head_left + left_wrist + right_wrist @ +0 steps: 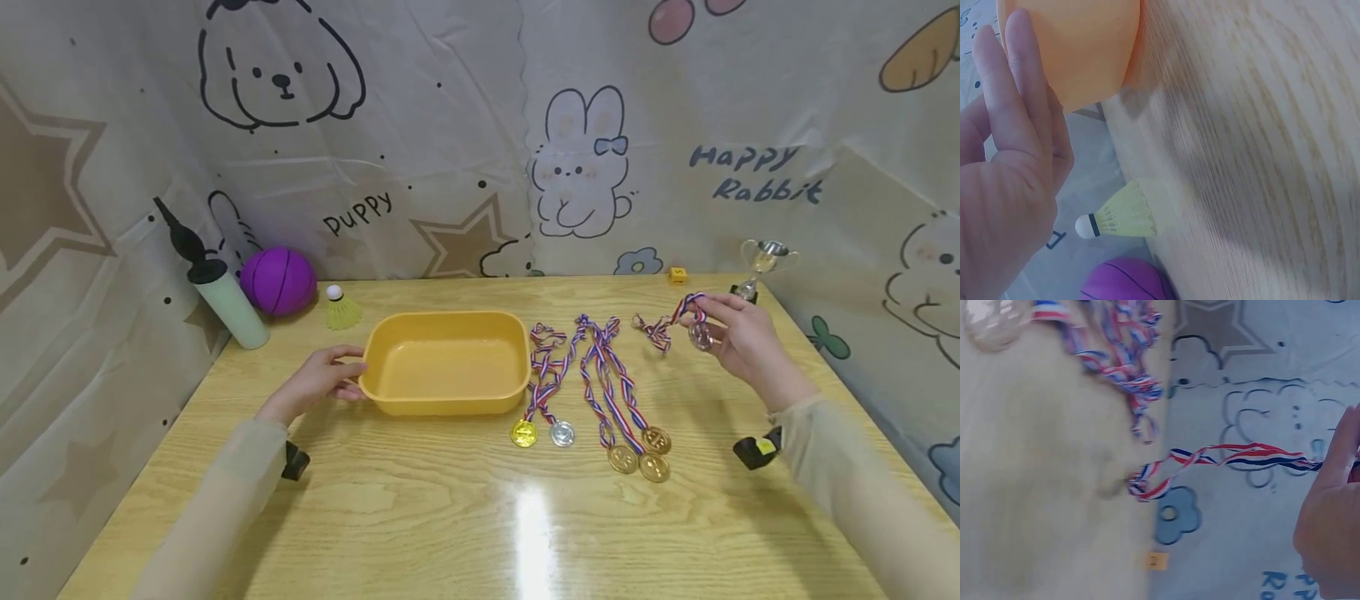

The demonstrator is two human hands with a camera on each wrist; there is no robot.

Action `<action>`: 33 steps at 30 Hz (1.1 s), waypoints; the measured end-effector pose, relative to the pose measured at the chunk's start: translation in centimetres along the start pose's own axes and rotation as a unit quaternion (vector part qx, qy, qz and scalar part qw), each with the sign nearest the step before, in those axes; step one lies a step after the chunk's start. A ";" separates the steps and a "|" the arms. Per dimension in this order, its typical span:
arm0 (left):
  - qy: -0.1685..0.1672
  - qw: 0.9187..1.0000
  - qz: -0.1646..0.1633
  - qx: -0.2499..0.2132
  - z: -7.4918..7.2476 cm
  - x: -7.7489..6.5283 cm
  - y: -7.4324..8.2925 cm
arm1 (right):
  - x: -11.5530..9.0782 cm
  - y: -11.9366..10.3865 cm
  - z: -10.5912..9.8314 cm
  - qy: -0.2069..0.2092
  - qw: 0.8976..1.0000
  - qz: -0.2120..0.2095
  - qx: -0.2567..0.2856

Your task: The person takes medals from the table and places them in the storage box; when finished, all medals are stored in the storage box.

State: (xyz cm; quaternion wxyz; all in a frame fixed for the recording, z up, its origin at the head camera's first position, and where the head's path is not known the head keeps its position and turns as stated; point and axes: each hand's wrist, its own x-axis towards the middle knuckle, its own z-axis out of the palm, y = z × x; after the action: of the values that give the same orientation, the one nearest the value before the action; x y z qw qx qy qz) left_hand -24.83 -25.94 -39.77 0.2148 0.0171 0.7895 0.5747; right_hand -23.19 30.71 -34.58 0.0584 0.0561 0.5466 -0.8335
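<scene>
My right hand (742, 337) is raised at the right of the table, pinching the striped ribbon (1260, 456) of a medal (701, 336). The medal hangs by the fingers, and the ribbon's loose end trails left to the table. My left hand (322, 383) touches the left end of a yellow plastic tub (450, 406); in the left wrist view its fingers (1029, 81) lie fairly straight against the tub's wall. Right of the tub lie a gold medal (524, 432), a silver medal (562, 433) and several bronze-coloured medals (622, 458), their red, white and blue ribbons stretched towards the back.
A trophy cup (765, 258) stands at the back right, with a small yellow cube (678, 276) left of it. At the back left are a hand pump (232, 304), a purple ball (279, 282) and a yellow shuttlecock (342, 310). A printed cloth hangs behind the table.
</scene>
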 end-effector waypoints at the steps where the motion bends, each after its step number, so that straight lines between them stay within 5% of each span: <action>1: 0.000 1.000 0.000 -0.001 0.0 0.0 0.0 | -0.1 -0.5 0.3 -0.003 1.000 -0.006 -0.004; 9: 0.004 1.000 -0.002 0.001 0.2 0.0 0.1 | -0.9 -3.4 4.5 -0.003 0.994 -0.048 -0.096; 17: 0.010 1.000 -0.004 0.017 0.3 -0.2 0.2 | -2.6 -4.6 10.1 -0.005 0.968 -0.089 -0.236; 26: 0.008 1.000 -0.004 0.005 0.2 -0.2 0.0 | -2.5 -5.5 16.2 -0.064 0.984 -0.113 -0.123; 33: 0.010 1.000 0.000 0.004 0.3 -0.1 0.0 | -1.2 -4.2 20.0 -0.069 0.988 -0.102 -0.093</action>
State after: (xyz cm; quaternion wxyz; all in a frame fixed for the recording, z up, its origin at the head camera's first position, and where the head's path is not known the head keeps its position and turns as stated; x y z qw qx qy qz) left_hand -24.61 -25.71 -39.76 0.2072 0.0118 0.7938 0.5717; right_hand -23.28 14.07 -22.66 0.0158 -0.0633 0.6190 -0.7827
